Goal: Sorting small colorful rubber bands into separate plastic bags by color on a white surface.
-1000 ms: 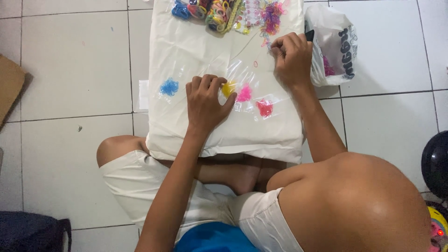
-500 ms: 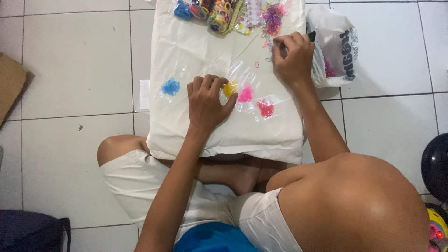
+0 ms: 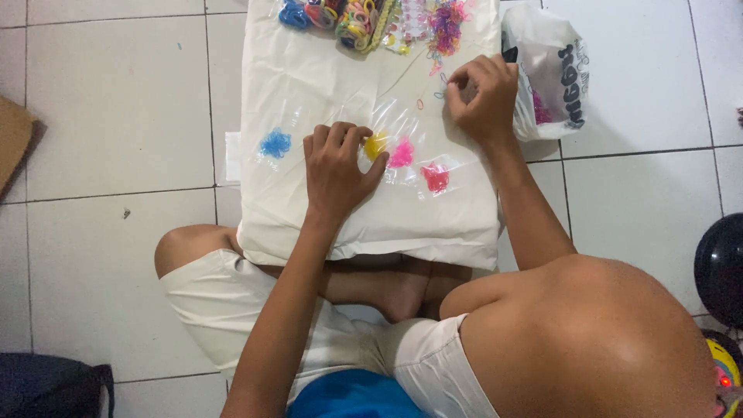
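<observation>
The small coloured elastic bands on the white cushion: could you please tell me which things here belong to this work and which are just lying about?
In use:
left hand pressing the clear bags
yellow bands
pink bands
red bands
blue bands
right hand pinching at loose bands
mixed pile
white cushion

Lying about:
white plastic bag
cardboard
dark bag

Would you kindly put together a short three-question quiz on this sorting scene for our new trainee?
1. True or false: the left hand rests flat on the white cushion, fingers curled beside the yellow pile.
2. Which pile lies farthest from the right hand? A) pink pile B) blue pile C) red pile
3. What stands on the floor just beyond the right hand?

Key
1. True
2. B
3. A white plastic bag
</observation>
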